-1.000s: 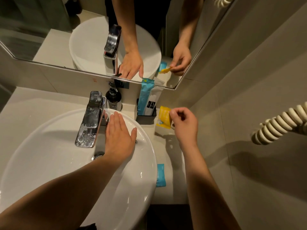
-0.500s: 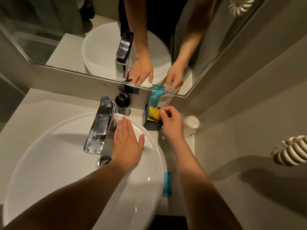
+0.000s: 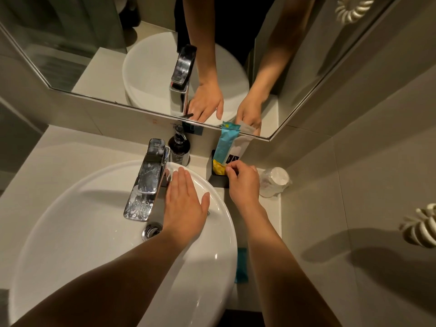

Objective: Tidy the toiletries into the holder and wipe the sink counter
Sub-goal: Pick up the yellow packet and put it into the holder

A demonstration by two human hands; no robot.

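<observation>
Glossy round basin [image 3: 70,232]; right hand [image 3: 243,182] pinches crinkled yellow sachet [image 3: 219,168].

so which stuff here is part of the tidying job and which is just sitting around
Part of the job:
- black rectangular holder
- yellow sachet in the right hand
- tall teal packet
- small teal packet on the beige counter

Just there:
- chrome faucet
- dark pump bottle
- left hand resting flat on the white basin

**Sink surfaces and finishes**

The basin [image 3: 94,232] is glossy white ceramic. The tap [image 3: 147,178] is polished metal, spotted with dried marks. The counter [image 3: 59,156] looks matt and smooth. The holder [image 3: 220,180] is matt black; the yellow sachet [image 3: 219,167] in it looks like shiny foil
</observation>
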